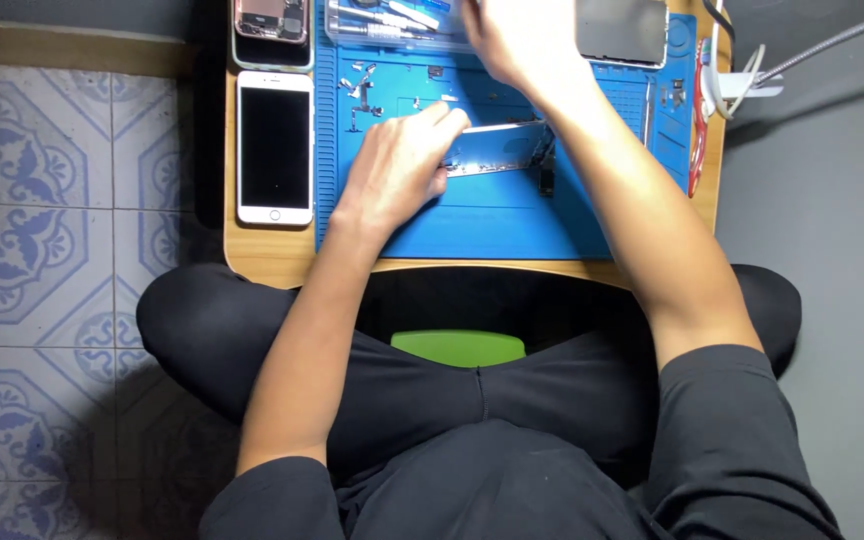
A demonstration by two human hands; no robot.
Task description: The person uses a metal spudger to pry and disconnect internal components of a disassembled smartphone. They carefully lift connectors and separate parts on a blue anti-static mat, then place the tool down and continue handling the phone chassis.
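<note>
Left hand (399,165) pressing down on an opened phone (500,150), fingers curled over its left end, on the blue mat (472,215). Right hand (517,40) raised toward the top edge, blurred, fingertips cut off; cannot tell whether gripping anything. Phone's inner parts too small to make out, partly hidden under both hands. Tiny screws (360,85) scattered just left of it. Clear tool case (387,22) and a grey panel (620,30) cropped at top. White phone (274,148) lying on the wooden counter (272,255), beside the mat. Another opened phone (272,25) above, cut off.
</note>
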